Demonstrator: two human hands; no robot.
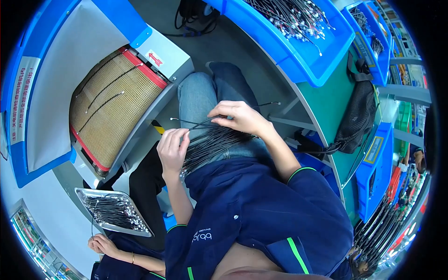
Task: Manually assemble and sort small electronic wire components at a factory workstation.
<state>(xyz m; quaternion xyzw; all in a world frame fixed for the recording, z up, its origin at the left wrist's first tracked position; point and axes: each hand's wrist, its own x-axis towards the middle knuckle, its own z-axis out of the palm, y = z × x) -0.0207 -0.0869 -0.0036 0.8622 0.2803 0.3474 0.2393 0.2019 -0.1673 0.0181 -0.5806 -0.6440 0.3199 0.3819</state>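
Observation:
Between my two hands stretches a thin black cable [201, 124] with a small white connector end beside it. My left hand [171, 148] pinches it with thumb and fingertips. Further right, my right hand [240, 117] has its thumb and fingers closed on the same cable. Under both hands a loose bundle of black cables [212, 148] lies across my lap, partly hidden by my fingers. One cable end pokes out to the right past my right wrist.
At left, a machine's tan mesh belt [116, 112] carries several black cables. A co-worker's hand [103, 245] holds a cable beside a metal tray [147, 228] of cables. A blue bin [310, 70] of cables and a black mesh bag [358, 114] are on the right.

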